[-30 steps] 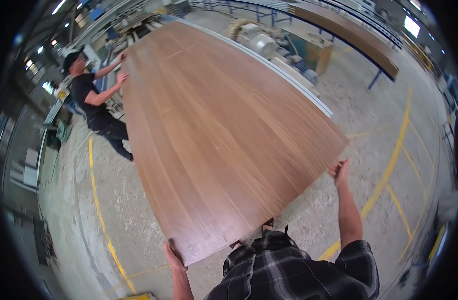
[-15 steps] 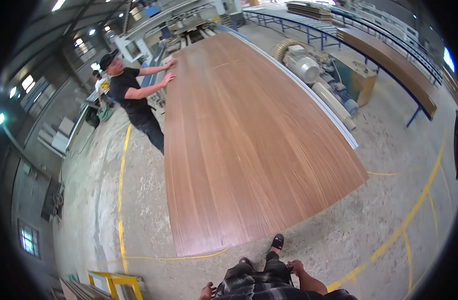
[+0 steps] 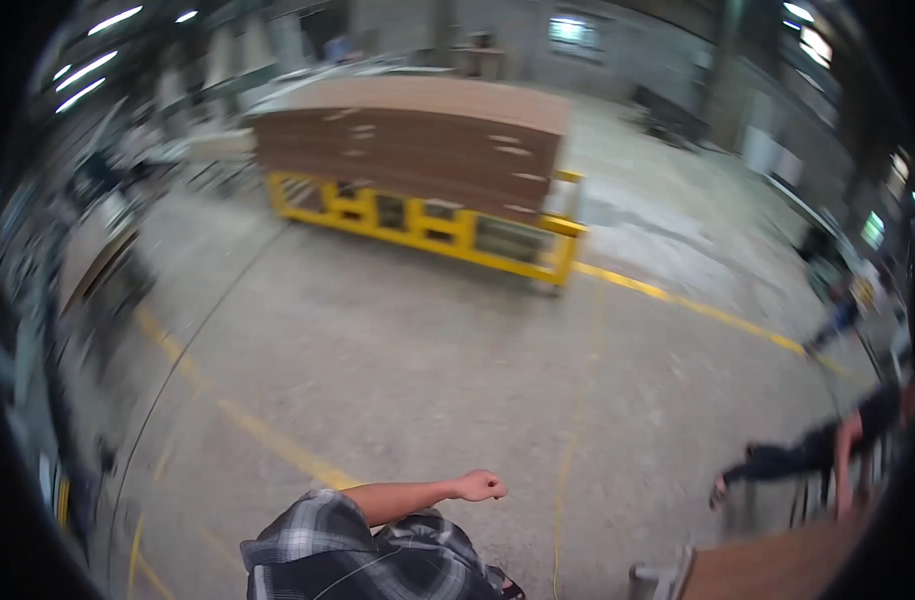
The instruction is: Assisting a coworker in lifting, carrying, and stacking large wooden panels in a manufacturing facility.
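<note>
My left hand (image 3: 480, 486) reaches out in front of my body on a bent forearm from a plaid short sleeve (image 3: 313, 525). Its fingers are loosely curled in, with nothing visible in them, and it hangs over the concrete floor, touching nothing. My right hand is out of the picture. At the lower right lies the brown wood-grain panel (image 3: 768, 562), cut off by the picture's rim. Further off, a tall stack of brown panels (image 3: 408, 145) rests on a yellow metal cart (image 3: 518, 266).
A co-worker in dark clothes (image 3: 813, 450) stands beside the panel at the right; another person (image 3: 848, 305) is beyond. Yellow floor lines (image 3: 678, 300) cross the concrete, and a dark line or cable (image 3: 183, 355) runs on the left. Blurred boards (image 3: 103, 255) stand far left.
My view has swung left, away from the large panel, which now shows only at the lower right. The stack on the yellow cart has come into view. My right hand has left the picture.
</note>
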{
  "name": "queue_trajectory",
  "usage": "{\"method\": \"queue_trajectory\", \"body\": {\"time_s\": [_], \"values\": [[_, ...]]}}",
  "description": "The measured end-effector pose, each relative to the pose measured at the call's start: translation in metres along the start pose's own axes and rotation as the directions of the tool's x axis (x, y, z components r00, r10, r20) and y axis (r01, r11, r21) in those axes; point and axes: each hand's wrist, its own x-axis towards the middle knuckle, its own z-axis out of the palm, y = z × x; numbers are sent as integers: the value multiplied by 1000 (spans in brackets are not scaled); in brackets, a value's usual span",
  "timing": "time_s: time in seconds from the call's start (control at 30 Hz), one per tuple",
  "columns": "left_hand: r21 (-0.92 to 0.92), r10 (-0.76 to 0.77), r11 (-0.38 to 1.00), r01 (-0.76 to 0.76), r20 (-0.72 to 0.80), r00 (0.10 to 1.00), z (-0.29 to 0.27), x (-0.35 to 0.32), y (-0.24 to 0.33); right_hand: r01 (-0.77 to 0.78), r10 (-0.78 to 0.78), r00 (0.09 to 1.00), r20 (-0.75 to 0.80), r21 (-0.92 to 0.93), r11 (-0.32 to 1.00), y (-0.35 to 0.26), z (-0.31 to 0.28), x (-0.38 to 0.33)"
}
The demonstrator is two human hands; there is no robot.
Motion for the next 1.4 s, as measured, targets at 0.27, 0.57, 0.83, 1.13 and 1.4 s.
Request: {"method": "queue_trajectory", "body": {"time_s": [0.27, 0.57, 0.83, 1.13, 1.4], "values": [[-365, -649, 624, 691, -735, 197, -141, -296, -293, 310, -2, 818, 575, -439, 844, -58, 251, 47], [266, -738, 360, 894, -505, 448, -106, -354, -343, 404, -107, 806, 582, -409, 818, -138, 498, 14], [-849, -690, 506, 153, -292, 662, -250, -96, -186, 709, -60, 438, 897, -304, 637, -101, 687, 16], [-345, -449, 893, 289, -628, 635, -379, -44, -160, 869, 131, 308, 942, -335, 365, -120, 769, 87], [-982, -610, 5, 187, 145, 779, -302, -112, -216, 638, 710, 312, 632, -693, 336, -41, 705, 313]]}}
